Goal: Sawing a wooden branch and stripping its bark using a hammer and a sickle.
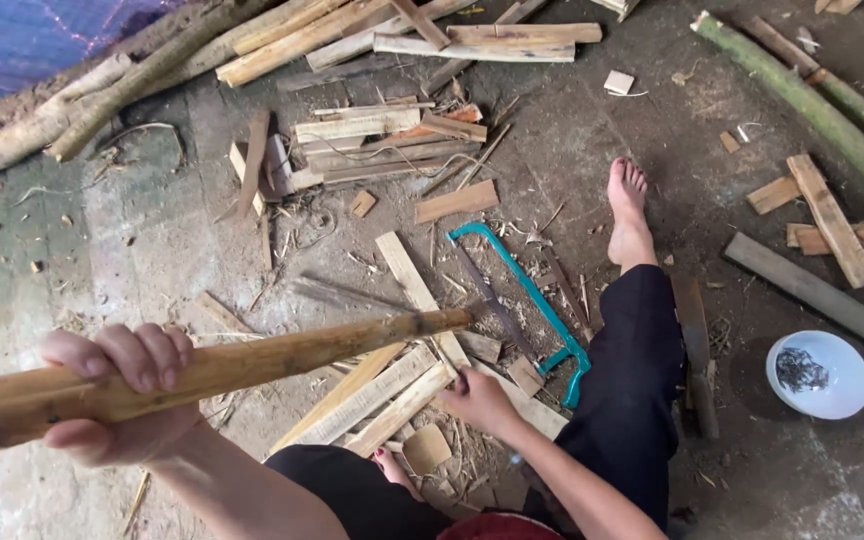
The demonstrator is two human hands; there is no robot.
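My left hand [117, 390] is wrapped around a long round wooden pole [282, 352] that reaches from the lower left to the middle of the view, held above the ground. My right hand [479, 400] is down on the floor, its fingers touching flat wooden slats [382, 395] that lie in a loose pile; whether it grips one I cannot tell. A teal-framed bow saw [522, 295] lies on the ground just right of that hand. My bare foot [629, 215] and black trouser leg [622, 380] stretch out beside the saw.
Concrete floor littered with offcuts and shavings. A stack of planks [382, 140] lies ahead, logs [82, 105] at upper left, green bamboo poles [812, 105] at upper right. A white bowl [818, 375] holding dark nails sits at right, near a grey plank [817, 295].
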